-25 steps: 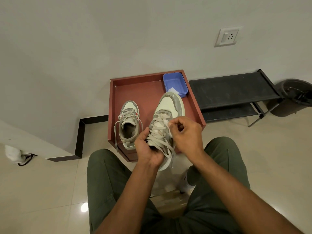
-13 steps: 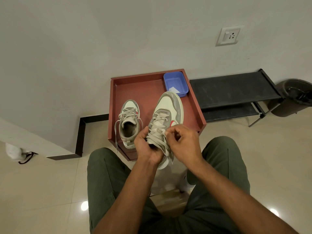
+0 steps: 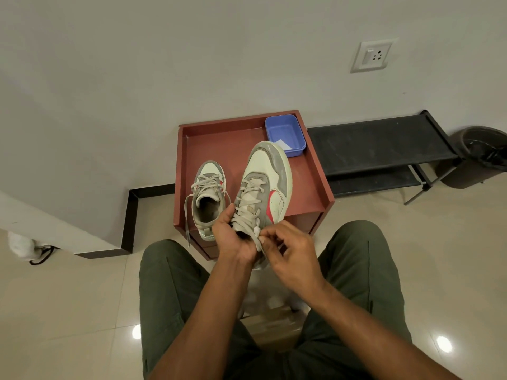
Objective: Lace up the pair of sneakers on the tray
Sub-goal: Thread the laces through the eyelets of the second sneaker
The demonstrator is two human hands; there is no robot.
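Observation:
Two grey-and-cream sneakers are in view. One sneaker (image 3: pixel 207 197) stands on the red-brown tray (image 3: pixel 227 141), its lace hanging over the tray's near edge. I hold the other sneaker (image 3: pixel 270 174) tilted above the tray, toe pointing away. My left hand (image 3: pixel 231 235) grips its heel end from the left. At the shoe's near right side my right hand (image 3: pixel 288 249) pinches the end of its lace (image 3: pixel 258 237). The heel is hidden behind my hands.
A blue plastic tub (image 3: pixel 285 133) with a white slip inside sits in the tray's far right corner. A black low rack (image 3: pixel 378 146) stands to the right, a dark bin (image 3: pixel 482 154) beyond it. My knees flank the tray's stand. The wall is close behind.
My right hand has dropped from the middle of the lacing down to the shoe's near right side, drawing the lace end with it. The held sneaker has tipped, showing its red side mark.

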